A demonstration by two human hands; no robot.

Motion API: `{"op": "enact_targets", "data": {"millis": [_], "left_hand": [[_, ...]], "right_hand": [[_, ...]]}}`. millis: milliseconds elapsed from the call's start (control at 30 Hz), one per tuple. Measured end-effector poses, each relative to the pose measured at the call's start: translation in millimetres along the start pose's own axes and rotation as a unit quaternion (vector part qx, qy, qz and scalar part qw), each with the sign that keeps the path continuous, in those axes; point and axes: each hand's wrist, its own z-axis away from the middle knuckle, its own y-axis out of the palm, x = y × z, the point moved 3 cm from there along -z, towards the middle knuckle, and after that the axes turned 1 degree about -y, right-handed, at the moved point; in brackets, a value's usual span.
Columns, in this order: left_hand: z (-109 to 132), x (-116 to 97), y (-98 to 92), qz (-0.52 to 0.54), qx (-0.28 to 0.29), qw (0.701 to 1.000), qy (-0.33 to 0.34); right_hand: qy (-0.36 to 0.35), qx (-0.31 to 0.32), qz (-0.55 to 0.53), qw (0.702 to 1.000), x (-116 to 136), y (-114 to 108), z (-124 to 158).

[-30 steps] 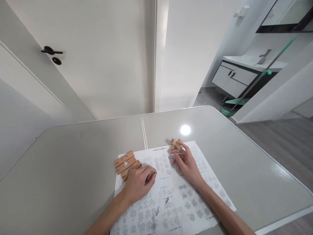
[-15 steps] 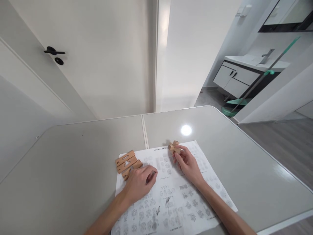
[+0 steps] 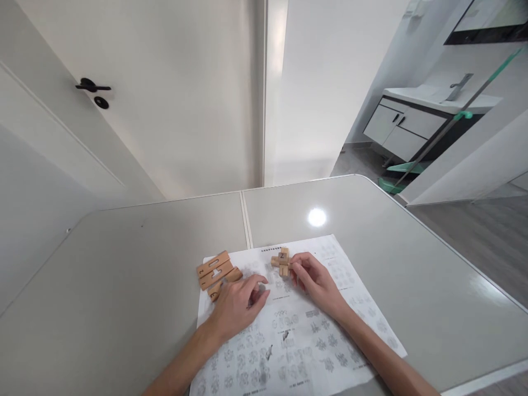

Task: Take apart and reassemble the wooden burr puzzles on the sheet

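Pinched in the fingertips of my right hand (image 3: 315,280) is a small wooden block puzzle (image 3: 283,259) made of crossed pieces, a dark letter like a Z on its near face. My left hand (image 3: 241,300) rests on the printed sheet (image 3: 350,341), thumb and fingers apart with nothing between them. Just beyond its knuckles lie flat wooden puzzle pieces (image 3: 215,272) with cut-out slots and painted numbers; my left hand partly covers the closest one. Small drawings fill the sheet under both hands.
The grey table (image 3: 124,308) has a seam across it and a bright light reflection. A white door with a black handle (image 3: 93,86) stands behind. To the right, a washbasin cabinet (image 3: 404,124) and a green-handled broom (image 3: 466,113) show through a doorway.
My right hand has turned the block puzzle and brought it slightly left and nearer, so its lettered face shows. The thumb and fingers of my left hand have spread apart. The view has shifted slightly.
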Motion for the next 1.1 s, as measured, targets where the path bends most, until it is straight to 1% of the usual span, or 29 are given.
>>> {"op": "enact_targets", "data": {"millis": [100, 200, 333, 433, 567, 733, 900, 1000, 1100], "left_hand": [[0.8, 3.2, 2.4, 0.019, 0.032, 0.998, -0.047], [2.0, 4.0, 3.5, 0.026, 0.042, 0.997, -0.065], [3.1, -0.7, -0.6, 0.038, 0.050, 0.997, -0.039], [3.0, -4.5, -5.5, 0.065, 0.056, 0.996, -0.019], [3.1, -5.4, -9.1, 0.088, 0.047, 0.995, -0.001], [3.9, -3.8, -8.9, 0.072, 0.016, 0.997, 0.029], [3.1, -5.6, -11.3, 0.064, -0.009, 0.997, 0.049], [2.1, -7.0, -12.2, 0.076, -0.008, 0.996, 0.056], [1.6, -6.6, -11.9, 0.086, -0.002, 0.995, 0.049]], "right_hand": [[-0.014, 0.050, -0.023, 0.998, 2.4, 7.3, 5.0], [-0.021, 0.098, -0.031, 0.994, 4.1, 13.9, 9.6], [-0.003, 0.158, -0.062, 0.985, 5.0, 20.2, 14.8], [0.007, 0.189, -0.084, 0.978, 6.7, 22.7, 16.8], [0.006, 0.190, -0.053, 0.980, 6.8, 22.2, 15.6], [0.015, 0.179, -0.015, 0.984, -2.6, 18.5, 13.2], [-0.006, 0.167, -0.003, 0.986, -7.0, 16.6, 11.4], [-0.022, 0.142, 0.031, 0.989, -7.6, 17.1, 10.8], [-0.039, 0.109, 0.074, 0.990, -8.7, 16.9, 10.9]]}}
